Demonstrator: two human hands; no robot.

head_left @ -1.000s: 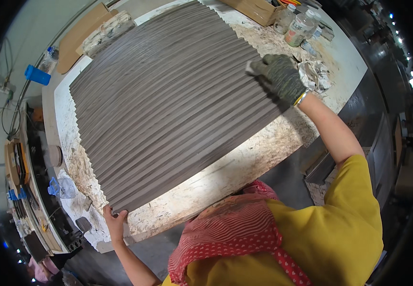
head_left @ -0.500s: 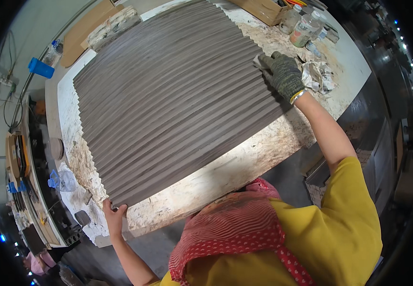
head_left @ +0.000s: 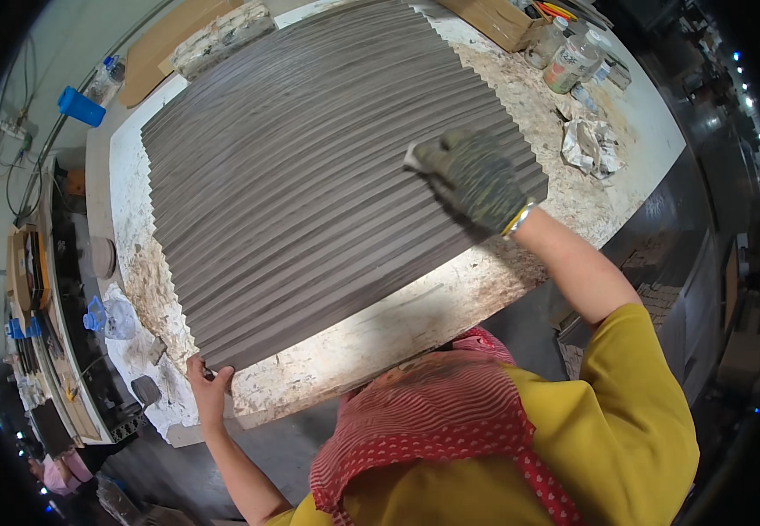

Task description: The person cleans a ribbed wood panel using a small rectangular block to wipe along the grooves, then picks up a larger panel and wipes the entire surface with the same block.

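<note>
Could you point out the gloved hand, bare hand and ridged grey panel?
Gloved right hand (head_left: pixel 478 178): head view, back of the glove.
Bare left hand (head_left: pixel 210 392): head view, back of the hand.
Ridged grey panel (head_left: pixel 310 193): head view, middle of ridged face.

The wide head view looks steeply down from above and behind the right hand (head_left: pixel 478 182)'s grip. Well back from that grip, it also takes in the left hand (head_left: pixel 210 394).

No lettering could be read with certainty. A printed label (head_left: pixel 562 70) was wrapped around the middle of a clear plastic bottle (head_left: pixel 583 46), which stood toward the far right of the bench (head_left: pixel 650 145). The label was pale, with a greenish tint, a reddish patch and dark characters too small to make out.
</note>
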